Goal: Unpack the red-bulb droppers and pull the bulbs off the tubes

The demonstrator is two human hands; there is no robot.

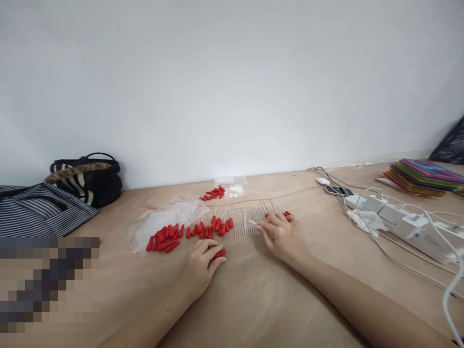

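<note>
Head view: my left hand (200, 265) rests on the tan surface (253, 299), fingers curled, pinching one red cap (220, 253) at the fingertips. My right hand (279, 233) lies flat with fingers loosely spread, touching the row of thin white sticks (246, 221). A pile of loose red caps (170, 237) lies just beside a clear plastic bag (163, 220). A power strip (398, 215) sits well apart, right.

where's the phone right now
The phone lies on the right of the table, near the wall, between a white mouse and the power strip.
</note>
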